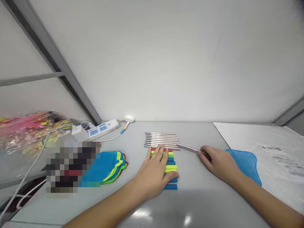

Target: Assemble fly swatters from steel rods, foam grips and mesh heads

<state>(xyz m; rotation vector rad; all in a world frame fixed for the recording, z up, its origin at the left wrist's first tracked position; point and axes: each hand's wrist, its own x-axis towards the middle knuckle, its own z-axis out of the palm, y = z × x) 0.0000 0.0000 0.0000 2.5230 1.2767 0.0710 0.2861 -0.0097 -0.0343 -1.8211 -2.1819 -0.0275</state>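
My left hand (154, 175) lies flat with its fingers spread over a row of coloured plastic tubes (171, 167) in red, yellow, green and blue, partly covering them. My right hand (217, 161) is closed around one end of a thin metal rod (190, 148). The rod's far tip reaches the corner of a row of several shiny metal rods (161, 139), laid side by side behind the tubes. A blue mesh fly swatter head (247, 163) shows behind my right wrist; my hand hides whether the rod joins it.
At left is a stack of mesh swatter heads (106, 164), partly under a pixelated patch. Behind it are a white power strip (103, 129) and cables. Plastic-wrapped colourful items (28, 129) sit far left, a white plastic bag (268, 152) at right. A wall closes off the back.
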